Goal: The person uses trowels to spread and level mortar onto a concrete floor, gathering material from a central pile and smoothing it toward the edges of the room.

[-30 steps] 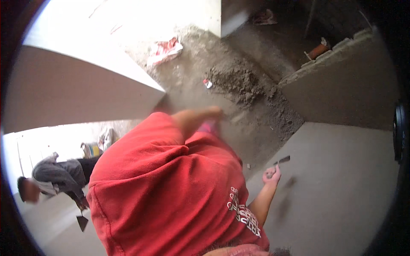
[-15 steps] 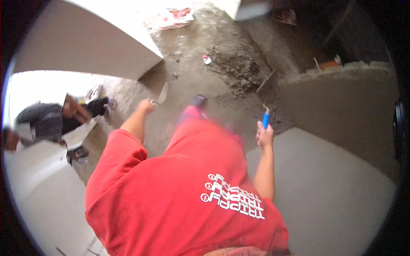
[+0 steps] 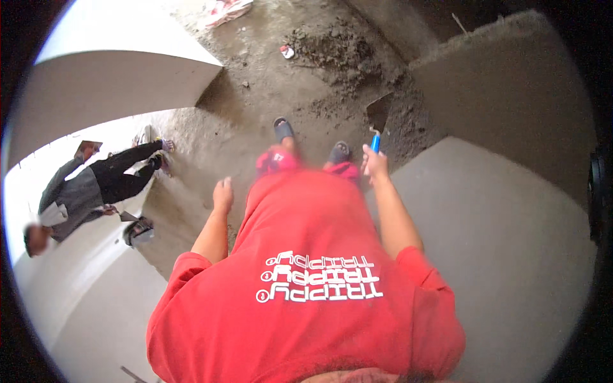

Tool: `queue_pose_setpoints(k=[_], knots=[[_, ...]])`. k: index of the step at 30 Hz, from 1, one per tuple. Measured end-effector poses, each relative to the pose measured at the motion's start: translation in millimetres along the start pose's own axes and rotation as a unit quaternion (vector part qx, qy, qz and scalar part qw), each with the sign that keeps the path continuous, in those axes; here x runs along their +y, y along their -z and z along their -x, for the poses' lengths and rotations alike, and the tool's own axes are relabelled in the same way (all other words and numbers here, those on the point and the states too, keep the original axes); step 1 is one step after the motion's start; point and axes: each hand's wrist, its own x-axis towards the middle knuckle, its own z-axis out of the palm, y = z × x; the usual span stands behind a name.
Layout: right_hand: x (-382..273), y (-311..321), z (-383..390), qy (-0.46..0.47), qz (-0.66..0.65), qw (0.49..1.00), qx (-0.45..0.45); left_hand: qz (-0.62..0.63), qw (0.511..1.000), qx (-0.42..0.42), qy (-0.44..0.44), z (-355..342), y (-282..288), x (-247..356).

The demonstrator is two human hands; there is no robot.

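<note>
My right hand point(image 3: 375, 165) is closed around the blue handle of a trowel point(image 3: 375, 142). Its dark, pointed blade point(image 3: 380, 110) reaches forward over the dirty floor, away from my feet. On the other side of my body, my left hand point(image 3: 223, 194) hangs low at my side with its fingers curled in. No tool shows beyond these fingers, and their inner side is hidden. Both arms are held down beside my red shirt, and my feet in dark sandals stand between the two hands.
Loose mortar rubble point(image 3: 348, 57) lies ahead, near a small red-and-white item point(image 3: 287, 51) and a crumpled bag point(image 3: 228, 11). Grey plastered walls point(image 3: 491, 249) stand at the right. A pale wall point(image 3: 121, 96) juts in at upper left. Another person point(image 3: 80, 191) stands left, near a bucket point(image 3: 138, 231).
My left hand has come back nearer my body, and the metal blade seen at it before no longer shows. The right hand, with the trowel, has moved slightly left and forward. The view has turned.
</note>
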Motion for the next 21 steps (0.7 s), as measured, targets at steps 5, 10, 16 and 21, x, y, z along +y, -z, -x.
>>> queue_pose_setpoints(k=[5,10,16,21], knots=[[0,24,-23,-0.030,-0.045,0.989,0.134,0.025,0.989,-0.047,-0.139,-24,41,202],[-11,25,-27,0.021,-0.045,0.968,0.245,-0.088,0.846,-0.124,-0.511,-125,12,318],[3,-49,-8,-0.048,-0.153,0.930,0.330,-0.134,0.850,-0.395,-0.321,-220,-149,358],[79,-67,-71,-0.122,-0.198,0.940,0.250,-0.348,0.827,-0.363,-0.252,-327,-300,304]])
